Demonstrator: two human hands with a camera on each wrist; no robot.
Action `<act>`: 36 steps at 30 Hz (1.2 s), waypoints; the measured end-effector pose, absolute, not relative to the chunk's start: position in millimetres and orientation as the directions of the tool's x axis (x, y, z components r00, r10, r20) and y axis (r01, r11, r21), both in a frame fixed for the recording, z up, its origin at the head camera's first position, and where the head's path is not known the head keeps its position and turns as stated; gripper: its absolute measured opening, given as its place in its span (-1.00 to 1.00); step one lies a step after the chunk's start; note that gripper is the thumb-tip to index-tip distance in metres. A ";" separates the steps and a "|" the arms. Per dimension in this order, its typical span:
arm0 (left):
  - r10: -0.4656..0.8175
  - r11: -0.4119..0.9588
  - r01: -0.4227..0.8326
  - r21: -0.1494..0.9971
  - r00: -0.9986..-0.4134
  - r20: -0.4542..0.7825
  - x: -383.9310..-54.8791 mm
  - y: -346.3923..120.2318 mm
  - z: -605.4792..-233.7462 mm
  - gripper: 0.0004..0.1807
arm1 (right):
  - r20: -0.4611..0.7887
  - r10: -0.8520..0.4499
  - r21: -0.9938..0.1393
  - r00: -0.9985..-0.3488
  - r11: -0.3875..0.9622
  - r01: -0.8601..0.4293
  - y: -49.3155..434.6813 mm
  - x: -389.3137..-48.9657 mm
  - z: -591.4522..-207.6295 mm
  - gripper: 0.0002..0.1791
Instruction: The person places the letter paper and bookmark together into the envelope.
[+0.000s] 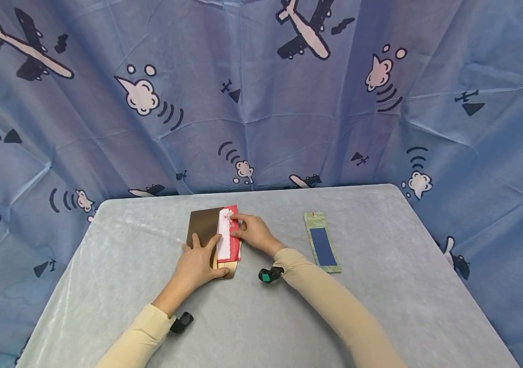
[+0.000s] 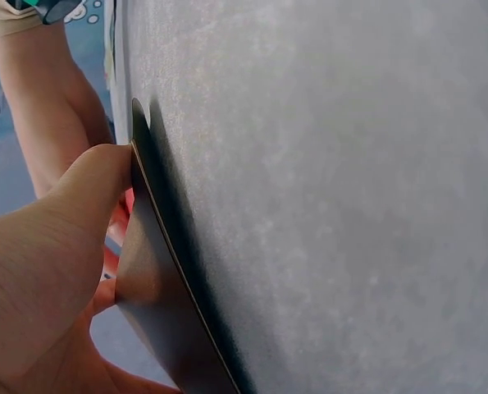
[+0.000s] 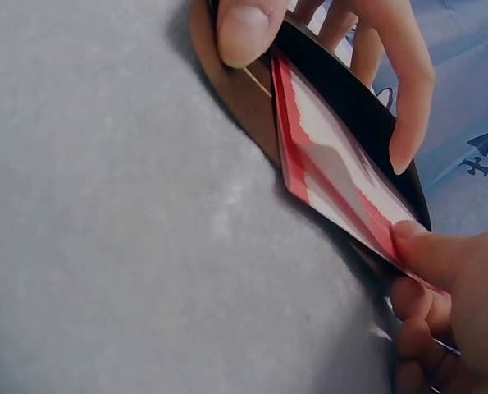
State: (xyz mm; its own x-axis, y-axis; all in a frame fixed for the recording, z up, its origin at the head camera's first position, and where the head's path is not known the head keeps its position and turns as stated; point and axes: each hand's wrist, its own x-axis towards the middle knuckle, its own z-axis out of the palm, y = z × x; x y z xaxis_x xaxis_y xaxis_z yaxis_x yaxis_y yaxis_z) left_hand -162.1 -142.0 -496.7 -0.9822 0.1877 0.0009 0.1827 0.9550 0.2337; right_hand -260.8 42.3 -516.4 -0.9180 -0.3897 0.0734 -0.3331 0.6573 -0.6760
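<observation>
A dark brown, folder-like piece with a rounded corner (image 1: 204, 221) lies on the table left of centre, its lower part a lighter tan. My left hand (image 1: 194, 263) holds it, thumb at the near edge and fingers spread over the dark face. In the left wrist view the folder's brown edge (image 2: 166, 271) rises at a slant under the thumb. Over its right half lies a red and white card (image 1: 224, 245) with a scalloped white pattern. My right hand (image 1: 257, 234) pinches this card at its right side between thumb and fingers; the right wrist view shows the card's layers (image 3: 334, 168) slightly parted.
A long green strip with a dark blue panel (image 1: 323, 246) lies on the table to the right of the right hand. The table's grey cloth (image 1: 151, 230) spreads around everything, and a blue curtain (image 1: 197, 128) with airplane prints hangs behind the far edge.
</observation>
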 end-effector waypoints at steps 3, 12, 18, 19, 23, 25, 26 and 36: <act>0.188 0.955 0.182 0.233 -0.982 -0.003 -162.0 -142.0 -496.5 0.05 | 0.071 -0.388 -0.692 -0.919 0.644 -0.326 44.6 -261.4 -516.1 -0.44; 0.190 0.954 0.181 0.239 -0.982 -0.017 -161.7 -142.1 -493.8 0.05 | 0.082 -0.414 -0.723 -0.906 0.602 -0.340 56.7 -263.2 -515.0 -0.32; 0.194 0.954 0.185 0.235 -0.981 -0.016 -161.6 -142.4 -493.4 0.05 | 0.093 -0.465 -0.677 -0.881 0.619 -0.398 64.6 -263.4 -515.0 -0.21; 0.194 0.954 0.186 0.234 -0.981 -0.014 -161.6 -142.4 -493.3 0.05 | 0.092 -0.470 -0.662 -0.878 0.630 -0.406 65.6 -263.2 -515.2 -0.18; 0.198 0.954 0.190 0.230 -0.980 -0.012 -162.1 -142.3 -493.1 0.05 | 0.083 -0.471 -0.616 -0.878 0.669 -0.417 68.5 -261.5 -515.2 -0.05; 0.199 0.954 0.191 0.231 -0.980 -0.011 -162.2 -142.5 -492.8 0.05 | 0.081 -0.467 -0.605 -0.880 0.679 -0.416 69.5 -260.5 -514.7 0.00; 0.200 0.954 0.192 0.231 -0.980 -0.010 -162.2 -142.5 -492.7 0.04 | 0.082 -0.468 -0.599 -0.880 0.682 -0.419 70.0 -259.9 -514.3 0.02; 0.201 0.952 0.193 0.237 -0.980 -0.010 -161.6 -142.2 -493.5 0.04 | 0.076 -0.499 -0.523 -0.863 0.717 -0.460 73.3 -258.1 -516.7 0.11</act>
